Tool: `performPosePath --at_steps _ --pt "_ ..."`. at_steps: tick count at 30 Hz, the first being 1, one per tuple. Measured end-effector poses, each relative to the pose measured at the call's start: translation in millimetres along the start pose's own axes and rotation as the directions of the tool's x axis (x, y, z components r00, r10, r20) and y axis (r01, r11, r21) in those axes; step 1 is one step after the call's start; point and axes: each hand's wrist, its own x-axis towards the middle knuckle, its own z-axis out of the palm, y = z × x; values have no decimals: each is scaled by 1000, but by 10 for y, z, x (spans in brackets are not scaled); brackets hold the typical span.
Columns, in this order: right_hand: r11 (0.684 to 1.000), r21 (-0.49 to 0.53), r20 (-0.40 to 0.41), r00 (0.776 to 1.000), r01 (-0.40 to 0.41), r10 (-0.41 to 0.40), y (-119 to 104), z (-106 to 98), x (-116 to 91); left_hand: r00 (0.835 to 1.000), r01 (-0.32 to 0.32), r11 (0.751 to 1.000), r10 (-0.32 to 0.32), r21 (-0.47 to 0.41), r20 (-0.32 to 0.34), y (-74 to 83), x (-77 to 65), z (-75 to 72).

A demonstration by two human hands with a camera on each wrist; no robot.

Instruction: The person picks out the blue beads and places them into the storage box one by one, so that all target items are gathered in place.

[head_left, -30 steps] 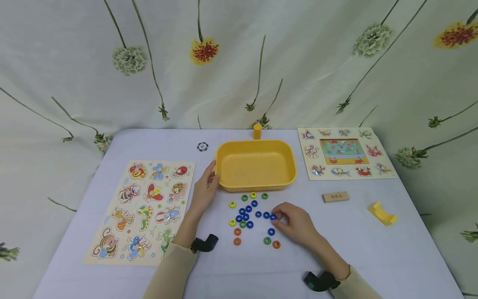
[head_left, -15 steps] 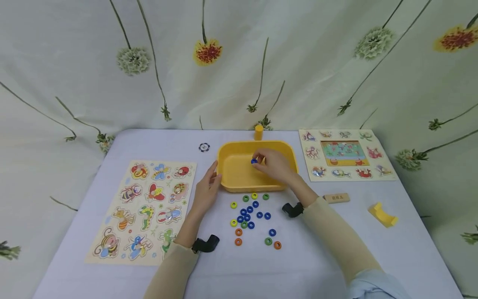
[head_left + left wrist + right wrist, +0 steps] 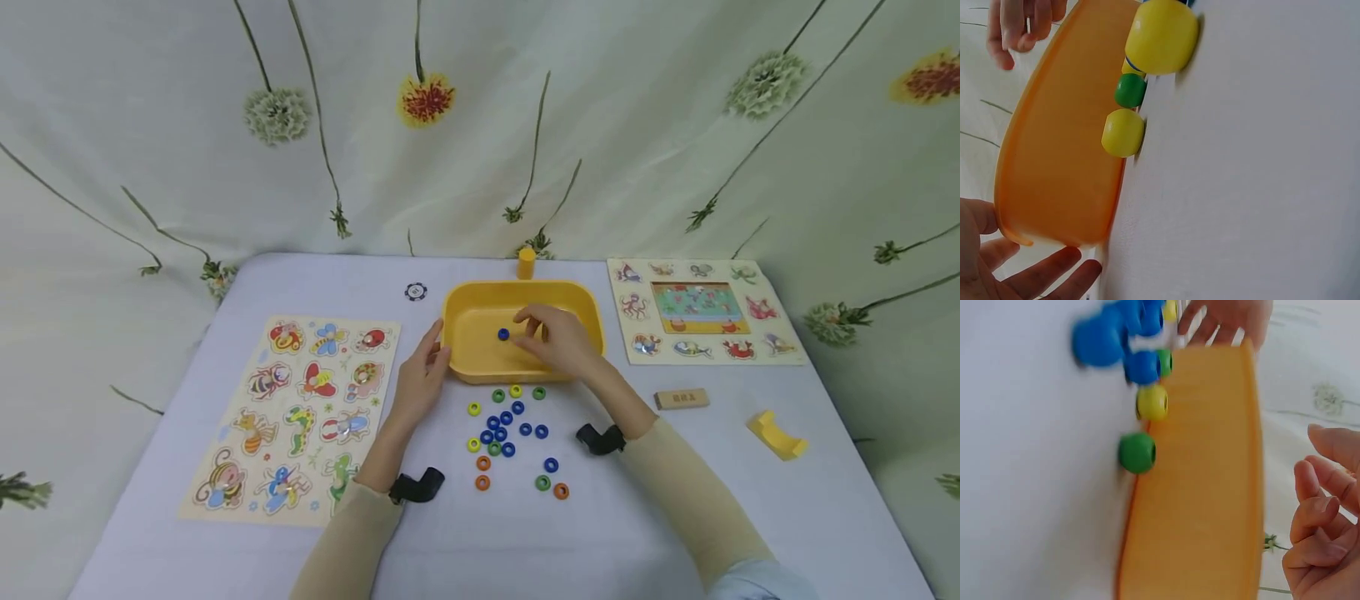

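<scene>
Touching yel. tray [image 3: 480, 358] w/ L hand [image 3: 422, 382], R hand [image 3: 561, 337] nr blue bead [image 3: 503, 334].

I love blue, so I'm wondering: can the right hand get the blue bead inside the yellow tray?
Probably yes. The right hand is over the yellow tray, fingertips close to the blue bead, and nothing seems to stand between them.

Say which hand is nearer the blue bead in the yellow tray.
Right. The right hand is just right of the blue bead, over the tray; the left hand is at the tray's left end, farther off.
</scene>
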Motion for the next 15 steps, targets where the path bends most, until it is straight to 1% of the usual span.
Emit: performPosePath --at_steps 1,3,6,8,10,13,15 --pt "999 24 -29 999 44 -44 -24 -37 -114 1000 1 1000 -1 5 -3 1 4 -4" --pt "990 71 -54 992 122 -118 -51 -71 -371 1000 2 1000 -1 14 -9 4 13 -13" --pt "979 98 -32 984 176 -174 -49 -30 -706 1000 12 1000 -11 17 -13 11 19 -23" --pt "978 109 6 984 177 -179 -9 37 -886 1000 17 1000 -17 16 -11 12 23 -21" --pt "982 105 30 987 155 -159 45 110 -1004 1000 20 1000 -20 15 -10 11 25 -13" --pt "987 113 49 991 118 -124 124 201 -1113 1000 18 1000 -18 16 -11 6 23 7" --pt "988 119 48 993 102 -109 170 244 -1148 1000 12 1000 -12 16 -11 6 18 20"
